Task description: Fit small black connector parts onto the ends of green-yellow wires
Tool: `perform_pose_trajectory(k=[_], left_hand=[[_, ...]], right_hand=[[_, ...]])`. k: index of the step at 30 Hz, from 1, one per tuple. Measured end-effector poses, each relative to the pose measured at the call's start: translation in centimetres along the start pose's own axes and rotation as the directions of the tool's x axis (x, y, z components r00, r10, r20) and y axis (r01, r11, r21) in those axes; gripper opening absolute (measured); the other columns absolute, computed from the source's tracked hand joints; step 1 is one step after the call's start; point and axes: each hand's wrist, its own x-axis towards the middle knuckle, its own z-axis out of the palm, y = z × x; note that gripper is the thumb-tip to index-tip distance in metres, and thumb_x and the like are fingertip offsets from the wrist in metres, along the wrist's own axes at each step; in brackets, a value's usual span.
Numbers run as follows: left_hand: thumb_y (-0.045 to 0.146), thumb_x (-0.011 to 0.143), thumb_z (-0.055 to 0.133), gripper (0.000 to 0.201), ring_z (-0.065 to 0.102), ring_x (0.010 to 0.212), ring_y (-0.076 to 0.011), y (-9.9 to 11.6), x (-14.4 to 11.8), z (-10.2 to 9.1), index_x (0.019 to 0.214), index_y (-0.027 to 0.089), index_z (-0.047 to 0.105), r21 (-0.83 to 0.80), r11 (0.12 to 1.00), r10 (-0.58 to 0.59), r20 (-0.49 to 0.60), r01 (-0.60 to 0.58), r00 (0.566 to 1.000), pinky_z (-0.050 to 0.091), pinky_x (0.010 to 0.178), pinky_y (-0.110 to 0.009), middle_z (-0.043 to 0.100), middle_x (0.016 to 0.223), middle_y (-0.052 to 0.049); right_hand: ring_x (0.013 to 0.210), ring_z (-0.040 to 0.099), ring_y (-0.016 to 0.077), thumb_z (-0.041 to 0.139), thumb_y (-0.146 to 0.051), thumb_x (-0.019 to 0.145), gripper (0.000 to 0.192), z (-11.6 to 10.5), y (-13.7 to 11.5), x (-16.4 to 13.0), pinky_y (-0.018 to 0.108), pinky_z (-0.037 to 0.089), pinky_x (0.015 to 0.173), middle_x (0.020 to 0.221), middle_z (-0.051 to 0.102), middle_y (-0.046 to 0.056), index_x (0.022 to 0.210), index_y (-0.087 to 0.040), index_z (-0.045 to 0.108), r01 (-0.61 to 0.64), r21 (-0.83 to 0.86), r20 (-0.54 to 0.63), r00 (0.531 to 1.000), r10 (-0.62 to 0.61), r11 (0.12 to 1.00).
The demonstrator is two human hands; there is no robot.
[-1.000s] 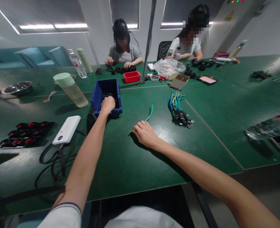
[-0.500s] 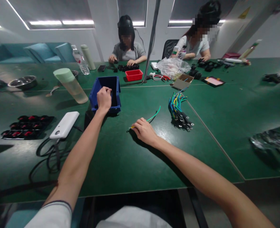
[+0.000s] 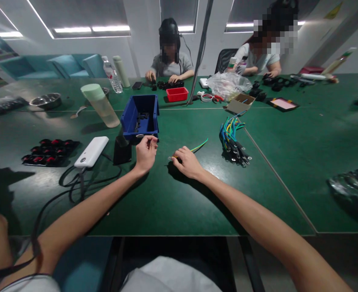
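My right hand (image 3: 187,162) is closed around a green-and-yellow wire (image 3: 200,145) just above the table. The wire's ring-ended tip (image 3: 170,157) sticks out past my fingertips, and its other end points away to the right. My left hand (image 3: 146,153) is pinched closed in front of the blue bin (image 3: 126,115); what lies in its fingers, if anything, is hidden. Small black pieces (image 3: 142,118) lie inside that bin. To the right rests a bundle of wires (image 3: 231,132) in green, blue and yellow with black sleeves and ring terminals.
A white power bank (image 3: 92,152) with a black cable lies left, beside a tray of black and red parts (image 3: 51,152). A water bottle (image 3: 101,105) stands behind. Across the table are a red box (image 3: 177,94), a small carton (image 3: 241,104) and two people at work.
My left hand has come out of the blue bin, back toward me and nearer my right hand. My right hand keeps holding the wire. The view has shifted slightly.
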Motion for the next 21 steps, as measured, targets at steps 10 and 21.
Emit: perform_pose_trajectory(k=[10, 21], left_hand=[[0.041, 0.084, 0.057, 0.024, 0.050, 0.049, -0.0089, 0.0, -3.3, 0.8, 0.095, 0.019, 0.058, -0.145, 0.978, -0.103, 0.287, 0.149, 0.953, 0.038, 0.045, -0.020, 0.055, 0.065, 0.002], [0.046, 0.086, 0.052, 0.029, 0.049, 0.046, -0.0096, -0.6, -2.9, 0.5, 0.083, 0.019, 0.061, -0.159, 0.959, -0.166, 0.360, 0.236, 0.918, 0.036, 0.041, -0.021, 0.060, 0.066, -0.001]], right_hand=[[0.071, 0.044, 0.0143, 0.043, -0.030, 0.092, 0.028, 0.0, 1.1, 0.6, 0.027, 0.031, 0.065, 0.065, 0.052, -0.001, 0.069, -0.018, 0.053, -0.177, 0.230, 0.021, 0.984, 0.177, 0.957], [0.063, 0.046, 0.0126, 0.042, -0.038, 0.092, 0.033, -0.3, 0.9, 0.6, 0.025, 0.032, 0.060, 0.063, 0.048, -0.002, 0.069, -0.019, 0.054, -0.260, 0.322, 0.067, 0.965, 0.252, 0.910]])
